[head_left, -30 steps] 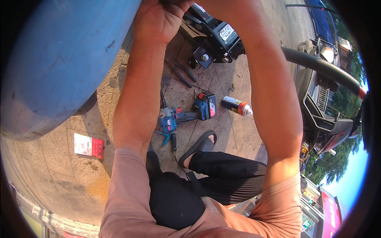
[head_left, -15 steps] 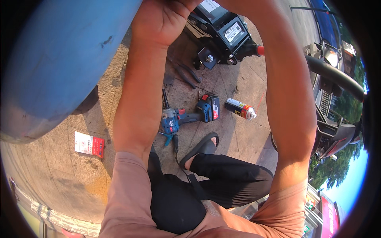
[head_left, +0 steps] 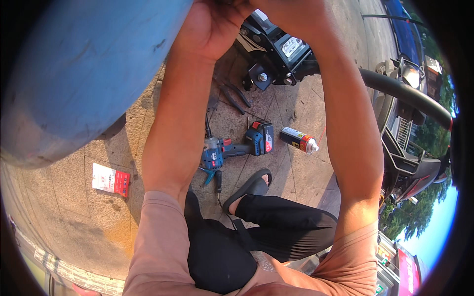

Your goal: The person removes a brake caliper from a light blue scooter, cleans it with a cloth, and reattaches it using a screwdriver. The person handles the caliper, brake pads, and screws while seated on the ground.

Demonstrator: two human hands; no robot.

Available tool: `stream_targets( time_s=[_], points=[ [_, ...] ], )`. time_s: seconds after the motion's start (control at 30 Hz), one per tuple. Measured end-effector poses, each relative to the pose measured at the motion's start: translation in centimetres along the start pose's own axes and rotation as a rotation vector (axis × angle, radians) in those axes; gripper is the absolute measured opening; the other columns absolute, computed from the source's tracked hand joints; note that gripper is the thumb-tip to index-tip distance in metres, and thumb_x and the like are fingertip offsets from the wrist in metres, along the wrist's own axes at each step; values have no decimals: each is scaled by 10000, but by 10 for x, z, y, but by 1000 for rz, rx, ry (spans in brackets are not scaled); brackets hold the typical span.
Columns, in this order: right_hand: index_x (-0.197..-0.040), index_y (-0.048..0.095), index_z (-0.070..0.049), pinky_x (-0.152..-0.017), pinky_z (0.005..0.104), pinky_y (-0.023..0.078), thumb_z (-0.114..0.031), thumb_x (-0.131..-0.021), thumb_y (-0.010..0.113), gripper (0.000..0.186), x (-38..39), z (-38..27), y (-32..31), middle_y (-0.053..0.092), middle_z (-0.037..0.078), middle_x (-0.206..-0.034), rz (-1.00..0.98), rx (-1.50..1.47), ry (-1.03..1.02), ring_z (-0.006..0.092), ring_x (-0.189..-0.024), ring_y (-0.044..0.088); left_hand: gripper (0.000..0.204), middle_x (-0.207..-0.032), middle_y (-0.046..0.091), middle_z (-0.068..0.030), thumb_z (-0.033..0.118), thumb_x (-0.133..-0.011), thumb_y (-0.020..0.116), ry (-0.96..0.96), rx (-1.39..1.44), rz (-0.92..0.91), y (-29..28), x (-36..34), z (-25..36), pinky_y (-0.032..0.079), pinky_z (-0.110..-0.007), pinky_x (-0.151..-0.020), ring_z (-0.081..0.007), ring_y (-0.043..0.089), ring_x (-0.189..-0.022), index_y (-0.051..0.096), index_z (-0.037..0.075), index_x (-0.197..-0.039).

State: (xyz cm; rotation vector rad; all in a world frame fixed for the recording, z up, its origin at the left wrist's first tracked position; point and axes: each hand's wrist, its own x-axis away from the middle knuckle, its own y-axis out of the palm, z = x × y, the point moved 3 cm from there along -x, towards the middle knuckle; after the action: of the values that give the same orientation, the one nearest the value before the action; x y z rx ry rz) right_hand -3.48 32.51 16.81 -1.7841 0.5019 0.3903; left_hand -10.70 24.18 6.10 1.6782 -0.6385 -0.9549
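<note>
My left hand (head_left: 212, 27) is raised at the top beside a large blue curved body (head_left: 84, 59), palm partly showing; my right hand (head_left: 296, 15) reaches up beside it. Both hands' fingers are mostly cut off by the upper edge, so what they hold is hidden. Below them is a black metal floor jack (head_left: 276, 54). Dark pliers (head_left: 233, 96) lie on the paving, with a blue cordless power tool (head_left: 217, 153) with battery, a teal tool (head_left: 210, 175) and a spray can (head_left: 298, 139) lying on its side.
A red-and-white packet (head_left: 111, 179) lies on the stone paving (head_left: 74, 207) at left. My bent legs and sandal (head_left: 249, 190) are below. A black hose or bar (head_left: 410, 91) crosses the right, before a parked scooter (head_left: 410, 148), a blue vehicle (head_left: 402, 27) and trees.
Over the last second my right forearm swung out to the right, then came back slightly left. Both hands stay at the top, and the view has shifted a little.
</note>
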Motion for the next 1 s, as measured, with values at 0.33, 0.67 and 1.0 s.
stream_targets(
  time_s=[0.33,0.67,1.0],
  points=[
    [-1366,531,-46,-917,386,541,-52,-794,672,589,4,3,5,671,169,-1158,-34,-162,86,313,-1071,665,343,-1189,679,-171,149,-1011,411,5,-71,89,-3,0,0,621,-427,-840,-304,691,-1030,548,-20,-1276],
    [-1395,498,-47,-903,392,546,-25,-784,666,634,6,2,-1,642,207,-1191,-72,-67,-14,344,-1068,661,363,-1179,663,-169,229,-1051,413,6,-116,161,0,2,1,636,-429,-799,-293,701,-985,532,-4,-1302],
    [-1413,483,-31,-893,423,541,-69,-758,748,708,-5,4,-8,654,199,-1135,-119,75,-194,369,-1051,648,401,-1141,662,-130,321,-1071,396,-74,-179,164,-5,11,1,563,-552,-911,-304,663,-1000,545,25,-1298]
  ],
)
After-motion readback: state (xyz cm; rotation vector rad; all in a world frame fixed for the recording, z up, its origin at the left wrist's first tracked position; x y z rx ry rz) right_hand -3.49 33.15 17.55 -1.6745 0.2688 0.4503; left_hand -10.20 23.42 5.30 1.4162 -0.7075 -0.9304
